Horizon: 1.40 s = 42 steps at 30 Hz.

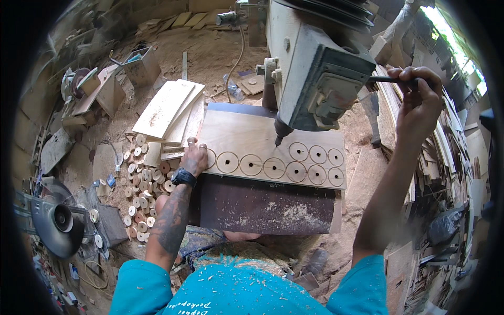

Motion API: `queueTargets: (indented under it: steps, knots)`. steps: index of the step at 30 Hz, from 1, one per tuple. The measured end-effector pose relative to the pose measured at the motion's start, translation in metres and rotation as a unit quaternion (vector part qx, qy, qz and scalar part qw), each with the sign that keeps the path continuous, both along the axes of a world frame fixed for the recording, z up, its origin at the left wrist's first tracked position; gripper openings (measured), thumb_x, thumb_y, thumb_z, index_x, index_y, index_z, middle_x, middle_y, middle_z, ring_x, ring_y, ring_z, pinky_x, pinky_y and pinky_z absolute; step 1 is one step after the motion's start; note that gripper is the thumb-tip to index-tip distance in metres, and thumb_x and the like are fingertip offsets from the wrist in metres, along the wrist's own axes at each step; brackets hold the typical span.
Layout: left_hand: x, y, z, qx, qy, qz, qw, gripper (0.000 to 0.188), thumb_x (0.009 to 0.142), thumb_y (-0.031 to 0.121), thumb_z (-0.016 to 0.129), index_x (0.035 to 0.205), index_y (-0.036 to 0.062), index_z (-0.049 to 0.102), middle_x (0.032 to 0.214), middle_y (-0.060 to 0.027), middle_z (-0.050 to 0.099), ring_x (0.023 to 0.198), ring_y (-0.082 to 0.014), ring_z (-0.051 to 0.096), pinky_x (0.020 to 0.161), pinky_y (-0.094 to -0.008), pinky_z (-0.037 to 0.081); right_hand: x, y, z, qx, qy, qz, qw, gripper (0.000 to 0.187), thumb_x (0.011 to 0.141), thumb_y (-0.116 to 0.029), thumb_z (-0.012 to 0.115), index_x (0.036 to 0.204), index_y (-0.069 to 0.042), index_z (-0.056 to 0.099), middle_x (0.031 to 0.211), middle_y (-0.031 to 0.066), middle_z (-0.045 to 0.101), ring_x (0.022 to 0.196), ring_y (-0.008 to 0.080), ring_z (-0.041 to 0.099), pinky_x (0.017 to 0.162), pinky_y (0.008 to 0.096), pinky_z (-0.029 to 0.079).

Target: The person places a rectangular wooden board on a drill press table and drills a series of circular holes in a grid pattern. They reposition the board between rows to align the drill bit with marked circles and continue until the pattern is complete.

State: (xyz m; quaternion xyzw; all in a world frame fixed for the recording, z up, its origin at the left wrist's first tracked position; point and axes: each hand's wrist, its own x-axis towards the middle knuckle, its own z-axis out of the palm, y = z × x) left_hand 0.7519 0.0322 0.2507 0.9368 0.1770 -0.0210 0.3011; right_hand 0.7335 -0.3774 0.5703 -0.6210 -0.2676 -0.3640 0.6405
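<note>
A pale wooden board (236, 134) lies beneath a drill press (307, 79). Ring-shaped cuts with dark centre holes run in two rows at its right and one row along its near edge. My left hand (194, 158), wearing a dark wristwatch, grips the board's left end with bent fingers. At the right, my right hand (420, 100) is wrapped round the dark lever (386, 79) of the press. The chuck and bit (282, 128) point down over the middle of the board, close above an uncut part; whether the tip touches cannot be made out.
Stacked planks (168, 110) lie left of the board, by a heap of round wooden discs (142, 189). A dark sheet (262, 205) with sawdust hangs at the near side. A fan (60, 218) stands far left; thin wood strips (436, 152) pile up at right.
</note>
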Motion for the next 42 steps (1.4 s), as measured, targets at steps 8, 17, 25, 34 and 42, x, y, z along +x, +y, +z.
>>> queueTargets:
  steps: [8,17,25,34,42]
  knots:
    - [0.002,-0.003,0.015,-0.014,0.011,-0.005,1.0,0.085,0.096,0.068,0.042,0.148,0.001,0.043,0.133,-0.034,0.057,0.127,-0.0462,0.054,0.108,-0.0479,0.042,-0.014,0.018,-0.043,0.129,-0.06,0.093,0.986,0.051,0.103,-0.044,0.047,0.075,-0.004,0.061,0.06,0.0042,0.043,0.062,0.0192,0.041,0.071,0.0403,0.039]
    - [0.003,0.002,0.013,-0.056,0.004,-0.031,0.998,0.083,0.097,0.067,0.043,0.145,-0.001,0.047,0.13,-0.0346,0.058,0.127,-0.0464,0.054,0.108,-0.0456,0.043,-0.037,0.015,-0.082,0.103,-0.045,0.11,0.987,0.057,0.104,-0.046,0.034,0.067,-0.007,0.054,0.06,0.0014,0.036,0.069,0.0196,0.037,0.086,0.0427,0.031]
    - [0.004,0.003,0.003,-0.04,-0.026,-0.024,0.999,0.079,0.098,0.065,0.043,0.14,-0.0009,0.051,0.124,-0.0341,0.062,0.121,-0.0467,0.058,0.104,-0.0468,0.045,-0.058,-0.001,-0.076,-0.096,0.051,0.178,0.978,0.082,0.1,-0.064,0.023,0.076,-0.001,0.069,0.057,0.002,0.05,0.061,0.0165,0.039,0.097,0.0426,0.029]
    - [0.003,0.004,0.0,-0.031,-0.039,-0.035,0.998,0.076,0.099,0.064,0.042,0.134,-0.0016,0.057,0.118,-0.0337,0.064,0.115,-0.0476,0.061,0.099,-0.0484,0.047,-0.062,0.024,-0.046,-0.304,0.25,-0.083,0.915,0.027,0.095,-0.02,0.071,0.112,0.001,0.066,0.073,0.0003,0.062,0.065,0.0107,0.062,0.064,0.0239,0.054]
    - [0.009,0.009,-0.013,-0.059,-0.031,-0.038,0.997,0.082,0.097,0.068,0.043,0.144,0.0012,0.049,0.123,-0.0339,0.062,0.119,-0.0476,0.058,0.103,-0.049,0.046,-0.057,0.014,-0.066,-0.302,0.542,-0.11,0.776,0.035,0.098,-0.033,0.067,0.083,-0.002,0.06,0.06,-0.0042,0.051,0.052,0.0088,0.048,0.053,0.031,0.044]
